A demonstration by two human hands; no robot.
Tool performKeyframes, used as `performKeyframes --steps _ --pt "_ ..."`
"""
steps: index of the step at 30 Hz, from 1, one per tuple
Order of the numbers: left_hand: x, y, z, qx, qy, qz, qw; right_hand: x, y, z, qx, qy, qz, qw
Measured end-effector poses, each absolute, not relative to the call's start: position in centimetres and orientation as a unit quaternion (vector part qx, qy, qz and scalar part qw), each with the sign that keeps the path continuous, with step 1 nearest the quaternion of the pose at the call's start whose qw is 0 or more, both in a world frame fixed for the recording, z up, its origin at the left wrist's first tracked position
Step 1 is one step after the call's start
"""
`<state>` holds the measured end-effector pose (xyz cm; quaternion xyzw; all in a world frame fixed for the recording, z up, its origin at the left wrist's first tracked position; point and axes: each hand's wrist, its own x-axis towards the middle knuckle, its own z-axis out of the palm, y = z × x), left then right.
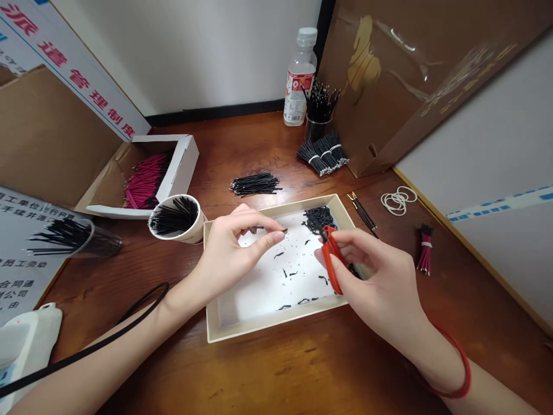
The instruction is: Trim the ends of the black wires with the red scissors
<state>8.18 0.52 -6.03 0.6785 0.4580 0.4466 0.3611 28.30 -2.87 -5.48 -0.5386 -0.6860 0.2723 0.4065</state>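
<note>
My left hand pinches a short black wire between thumb and forefinger above a shallow cream tray. My right hand grips small red-handled cutters, their tip pointing toward the wire's end. Black insulation scraps lie piled in the tray's far corner and scattered over its white floor. A white paper cup full of black wires lies tilted just left of the tray.
A loose heap of black wires lies behind the tray. Banded black bundles, a cup of wires and a plastic bottle stand further back. A box of pink wires is at left, rubber bands and a pink bundle at right.
</note>
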Motion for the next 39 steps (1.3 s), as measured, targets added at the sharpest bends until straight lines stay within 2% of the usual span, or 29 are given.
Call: performKeyframes --steps 4,7,24,39 --pt "8.32 0.38 -5.74 0.692 0.449 0.404 0.395 27.77 -2.82 -4.77 -0.495 -0.532 0.547 0.415" --pt "8.32 0.34 -5.66 0.691 0.450 0.391 0.409 27.34 -2.87 -4.86 -0.477 -0.464 0.622 0.414" --pt "8.38 0.48 -5.58 0.681 0.463 0.382 0.418 27.51 -2.87 -5.09 -0.463 -0.402 0.675 0.410" --pt "8.34 0.39 -5.85 0.690 0.466 0.377 0.406 27.54 -2.73 -5.05 -0.476 -0.435 0.654 0.396"
